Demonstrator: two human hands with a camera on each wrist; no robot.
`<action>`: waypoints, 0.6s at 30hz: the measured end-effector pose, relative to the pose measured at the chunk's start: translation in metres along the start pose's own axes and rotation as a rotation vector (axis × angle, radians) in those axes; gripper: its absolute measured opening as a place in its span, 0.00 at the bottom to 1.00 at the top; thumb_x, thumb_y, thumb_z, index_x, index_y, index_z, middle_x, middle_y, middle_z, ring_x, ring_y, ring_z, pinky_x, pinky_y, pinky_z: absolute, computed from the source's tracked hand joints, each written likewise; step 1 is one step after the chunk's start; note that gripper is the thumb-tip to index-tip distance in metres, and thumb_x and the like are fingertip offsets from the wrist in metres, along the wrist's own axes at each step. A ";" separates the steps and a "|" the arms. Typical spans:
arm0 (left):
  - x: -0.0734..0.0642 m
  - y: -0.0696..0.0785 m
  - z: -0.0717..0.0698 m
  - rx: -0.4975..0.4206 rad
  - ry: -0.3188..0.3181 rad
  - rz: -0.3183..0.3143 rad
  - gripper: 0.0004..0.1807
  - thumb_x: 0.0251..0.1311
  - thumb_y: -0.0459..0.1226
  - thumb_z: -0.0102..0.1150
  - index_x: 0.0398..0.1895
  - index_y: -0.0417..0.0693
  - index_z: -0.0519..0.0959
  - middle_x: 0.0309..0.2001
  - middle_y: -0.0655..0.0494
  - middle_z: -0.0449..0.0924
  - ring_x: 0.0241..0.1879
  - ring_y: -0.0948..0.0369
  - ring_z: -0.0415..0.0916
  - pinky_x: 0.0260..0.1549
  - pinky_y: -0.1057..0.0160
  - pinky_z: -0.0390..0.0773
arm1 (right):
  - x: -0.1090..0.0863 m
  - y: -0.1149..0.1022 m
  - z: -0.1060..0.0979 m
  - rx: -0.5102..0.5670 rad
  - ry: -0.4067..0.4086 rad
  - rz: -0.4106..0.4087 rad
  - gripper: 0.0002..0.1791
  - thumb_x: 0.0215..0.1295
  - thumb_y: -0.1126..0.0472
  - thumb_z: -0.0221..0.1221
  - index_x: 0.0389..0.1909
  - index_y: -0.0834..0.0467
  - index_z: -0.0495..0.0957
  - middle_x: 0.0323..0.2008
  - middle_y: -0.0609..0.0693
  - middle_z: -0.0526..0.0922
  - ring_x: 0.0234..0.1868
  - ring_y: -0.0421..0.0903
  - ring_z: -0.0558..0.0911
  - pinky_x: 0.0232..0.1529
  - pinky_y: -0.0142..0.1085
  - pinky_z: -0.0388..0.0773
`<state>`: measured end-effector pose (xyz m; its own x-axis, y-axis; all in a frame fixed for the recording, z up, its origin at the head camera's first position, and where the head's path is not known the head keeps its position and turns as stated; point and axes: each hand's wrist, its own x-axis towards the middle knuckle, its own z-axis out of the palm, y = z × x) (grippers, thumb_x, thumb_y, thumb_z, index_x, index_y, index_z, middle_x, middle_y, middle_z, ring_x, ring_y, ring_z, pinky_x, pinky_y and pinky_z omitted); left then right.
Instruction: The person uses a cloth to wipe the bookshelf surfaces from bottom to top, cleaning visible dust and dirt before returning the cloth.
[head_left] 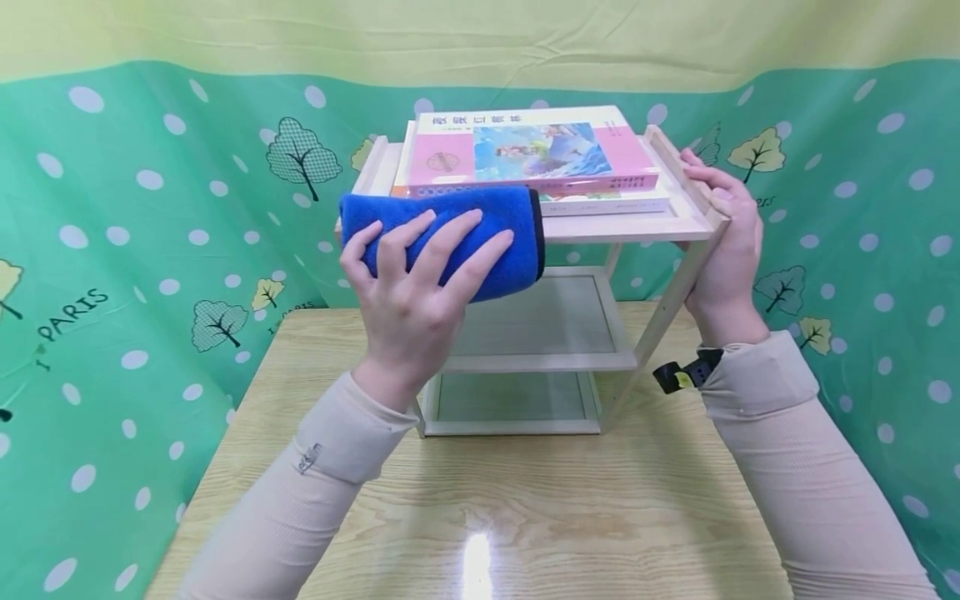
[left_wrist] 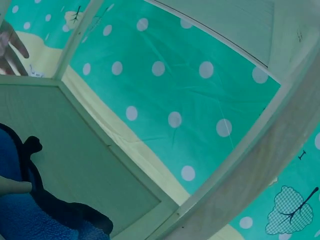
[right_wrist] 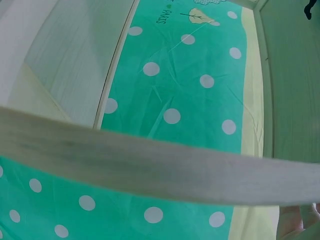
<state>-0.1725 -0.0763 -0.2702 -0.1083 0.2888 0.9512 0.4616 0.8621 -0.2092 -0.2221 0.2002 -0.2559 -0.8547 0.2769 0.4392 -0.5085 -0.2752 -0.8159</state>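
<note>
A folded blue towel with black edging is held by my left hand, whose fingers spread across its near face. In the left wrist view the thumb presses the other side of the towel. The towel overlaps the front left edge of the top shelf of a pale wooden shelf rack. My right hand grips the rack's upper right side rail, part of it hidden behind the wood. Books lie stacked on that top shelf, a pink-and-white one uppermost.
Below the top shelf, the rack has a middle shelf and a bottom shelf. It stands on a wood-grain table. A green dotted curtain hangs behind and at both sides. A black strap is at my right wrist.
</note>
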 end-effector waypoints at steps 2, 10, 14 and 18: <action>0.000 0.001 -0.002 -0.002 0.005 0.002 0.17 0.63 0.38 0.64 0.53 0.65 0.82 0.55 0.58 0.82 0.57 0.52 0.72 0.59 0.40 0.59 | 0.000 0.000 0.000 0.002 -0.001 -0.002 0.22 0.72 0.59 0.38 0.49 0.61 0.81 0.68 0.51 0.73 0.70 0.48 0.70 0.55 0.32 0.78; -0.004 0.006 -0.011 -0.042 0.001 -0.016 0.18 0.59 0.37 0.66 0.53 0.63 0.81 0.56 0.56 0.83 0.58 0.51 0.72 0.59 0.39 0.59 | 0.000 0.000 0.000 -0.011 -0.004 0.000 0.23 0.72 0.58 0.38 0.50 0.60 0.81 0.68 0.51 0.73 0.71 0.47 0.69 0.59 0.38 0.76; -0.005 0.008 -0.016 -0.065 0.002 -0.026 0.19 0.58 0.36 0.67 0.52 0.61 0.82 0.55 0.56 0.83 0.57 0.51 0.73 0.59 0.39 0.60 | 0.000 0.000 0.000 -0.016 -0.005 0.005 0.23 0.73 0.58 0.38 0.51 0.60 0.80 0.68 0.50 0.72 0.71 0.47 0.69 0.59 0.36 0.76; -0.007 0.008 -0.020 -0.074 0.005 -0.028 0.19 0.57 0.36 0.68 0.52 0.60 0.82 0.54 0.55 0.84 0.57 0.51 0.74 0.58 0.39 0.60 | 0.000 0.000 0.000 -0.008 0.000 0.005 0.23 0.73 0.58 0.38 0.51 0.60 0.80 0.68 0.50 0.73 0.71 0.46 0.69 0.56 0.34 0.78</action>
<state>-0.1502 -0.0794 -0.2737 -0.1174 0.2628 0.9577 0.5225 0.8364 -0.1655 -0.2223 0.2001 -0.2561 -0.8572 0.2752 0.4353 -0.5034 -0.2695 -0.8209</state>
